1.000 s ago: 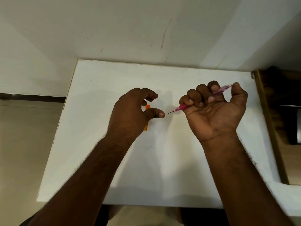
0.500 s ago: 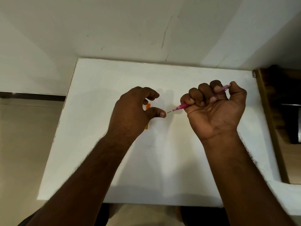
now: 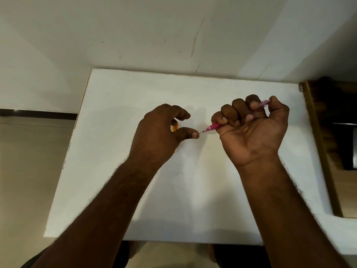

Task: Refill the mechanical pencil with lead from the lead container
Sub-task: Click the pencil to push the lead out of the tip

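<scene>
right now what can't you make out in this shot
- Head view: most of the orange lead container is hidden behind the left hand; whether it is open cannot be told.
- Head view: the pink mechanical pencil barrel is covered by the right hand grip.
- Head view: any lead at the pencil tip, by the left thumb, is too thin to see.

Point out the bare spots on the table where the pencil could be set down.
Bare table: the far strip between hands and wall, the left side out to the edge, and the near middle between the forearms. Crowded: the centre, where the left hand covers the orange container and its thumb meets the tip of the pencil in the right hand.
</scene>
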`<control>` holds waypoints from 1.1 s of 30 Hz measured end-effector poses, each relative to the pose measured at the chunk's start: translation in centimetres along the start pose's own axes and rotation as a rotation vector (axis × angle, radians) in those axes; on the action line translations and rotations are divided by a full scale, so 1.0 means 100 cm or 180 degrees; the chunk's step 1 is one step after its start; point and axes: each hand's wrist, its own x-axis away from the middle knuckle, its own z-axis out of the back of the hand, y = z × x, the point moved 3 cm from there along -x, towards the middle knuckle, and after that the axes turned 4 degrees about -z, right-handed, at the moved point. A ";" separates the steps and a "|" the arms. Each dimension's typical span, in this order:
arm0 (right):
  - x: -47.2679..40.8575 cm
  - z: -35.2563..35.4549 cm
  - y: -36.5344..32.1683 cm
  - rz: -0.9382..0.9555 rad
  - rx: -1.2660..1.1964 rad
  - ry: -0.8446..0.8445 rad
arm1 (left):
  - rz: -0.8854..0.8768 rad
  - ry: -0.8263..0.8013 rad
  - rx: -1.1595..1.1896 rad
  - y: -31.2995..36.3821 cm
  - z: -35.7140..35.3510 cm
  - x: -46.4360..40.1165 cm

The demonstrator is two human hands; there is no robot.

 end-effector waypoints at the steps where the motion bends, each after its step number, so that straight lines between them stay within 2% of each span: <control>1: 0.000 0.000 0.000 -0.0001 -0.0003 -0.0005 | 0.0003 -0.0011 -0.0008 0.000 0.000 0.000; 10: 0.000 0.002 -0.002 0.0055 0.0010 -0.0025 | 0.0095 0.0071 -0.0118 -0.005 0.006 -0.001; 16: -0.002 0.005 -0.003 0.0002 0.0214 0.0017 | 0.0166 -0.0080 -0.0392 -0.010 0.008 -0.001; 18: -0.005 0.006 -0.002 0.0067 0.0652 0.0327 | 0.0181 -0.0174 -0.0534 -0.013 0.008 -0.001; 22: -0.008 0.009 0.007 0.0168 0.2004 0.0885 | 0.0224 -0.0332 -0.0759 -0.018 0.006 0.000; 27: -0.005 0.017 0.015 0.0524 0.4620 0.1249 | 0.0355 -0.0381 -0.0948 -0.022 0.006 -0.001; 30: -0.003 0.020 0.019 0.0713 0.5418 0.1349 | 0.0360 -0.0371 -0.0929 -0.022 0.006 -0.001; 33: -0.005 0.021 0.024 0.0606 0.5924 0.1351 | 0.0348 -0.0378 -0.0932 -0.022 0.005 -0.001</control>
